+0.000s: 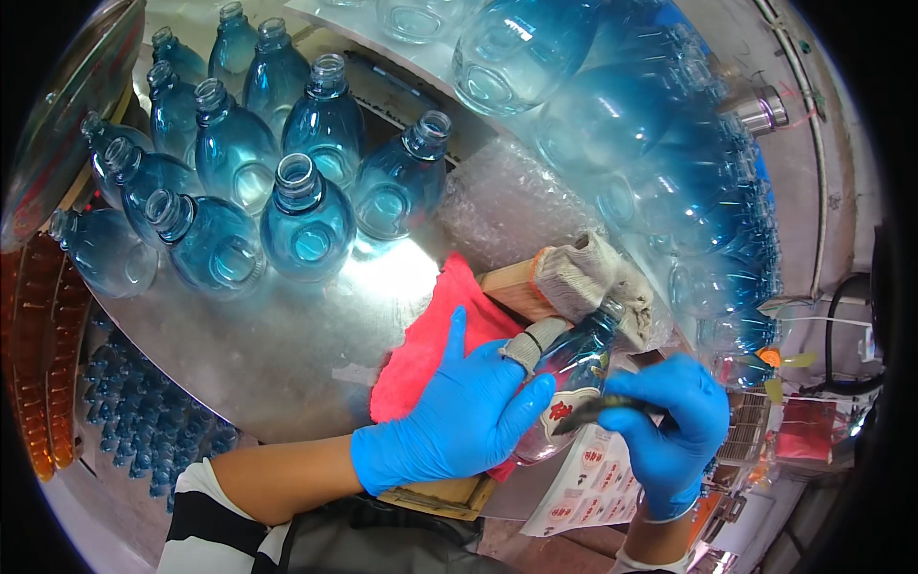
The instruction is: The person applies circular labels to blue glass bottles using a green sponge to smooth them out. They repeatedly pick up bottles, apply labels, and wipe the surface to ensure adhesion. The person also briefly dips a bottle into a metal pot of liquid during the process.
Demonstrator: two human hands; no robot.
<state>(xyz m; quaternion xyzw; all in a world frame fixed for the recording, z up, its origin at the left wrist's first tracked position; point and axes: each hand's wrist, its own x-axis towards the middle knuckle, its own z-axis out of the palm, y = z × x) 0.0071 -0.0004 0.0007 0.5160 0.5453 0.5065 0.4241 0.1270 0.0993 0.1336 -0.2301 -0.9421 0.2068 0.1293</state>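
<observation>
My left hand (454, 413), in a blue glove, steadies a tilted clear-to-blue glass bottle (576, 356) from its left side. One finger wears a grey fabric cover; another stretches out over a red cloth (421, 354). The bottle's neck rests against a wooden block (516, 287) wrapped in grey knit fabric (579, 273). A pale label with a red mark sits on the bottle's lower body. My right hand (677, 421), also gloved in blue, is closed round a dark, flat-bladed tool (598, 409), its tip at the label. The tool's exact kind is unclear.
Several blue glass bottles (308, 225) stand on the metal table (277, 354) at the left. More bottles (622, 115) crowd the far right behind bubble wrap (507, 196). A label sheet (593, 478) hangs below my right hand. Amber glassware (43, 354) lines the left edge.
</observation>
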